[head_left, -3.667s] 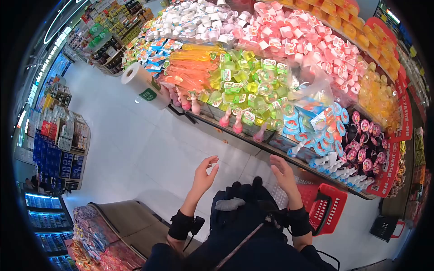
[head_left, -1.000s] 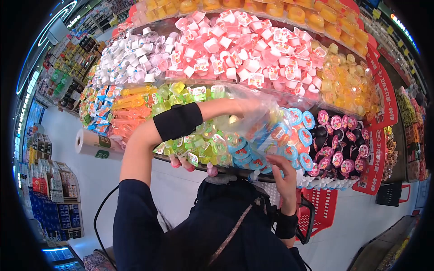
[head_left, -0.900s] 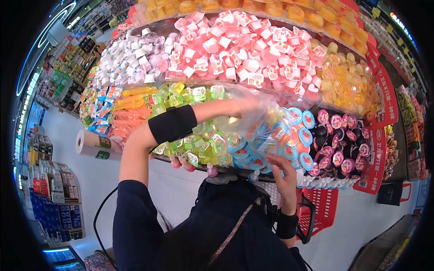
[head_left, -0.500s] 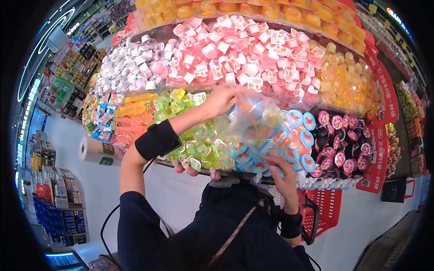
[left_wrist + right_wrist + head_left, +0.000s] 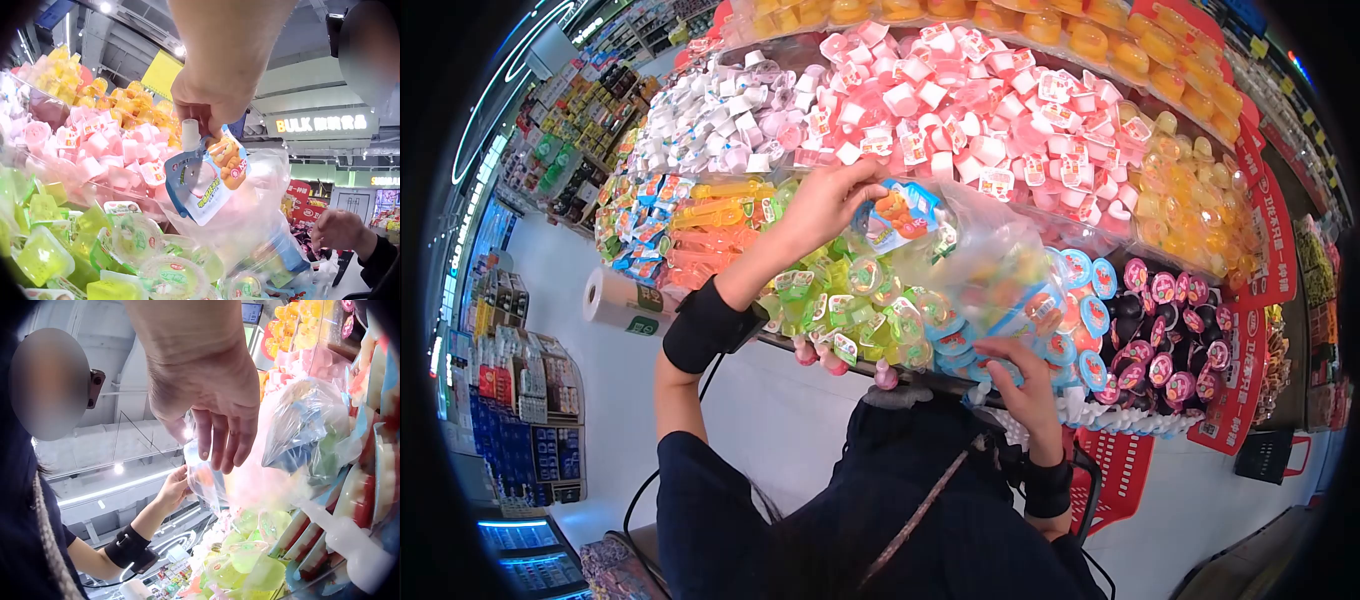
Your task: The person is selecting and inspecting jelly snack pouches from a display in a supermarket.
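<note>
Left hand [image 5: 825, 205] raised with fingers pinched; right hand [image 5: 1020, 375] lower, fingers curled.

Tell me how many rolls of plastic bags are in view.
1. A single bag roll lies at the display's left end, below the orange tubes. Others may be hidden.

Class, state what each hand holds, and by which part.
Left hand pinches the blue-edged spouted jelly pouch just below its white cap. Right hand grips the clear plastic bag at its lower edge.
</note>
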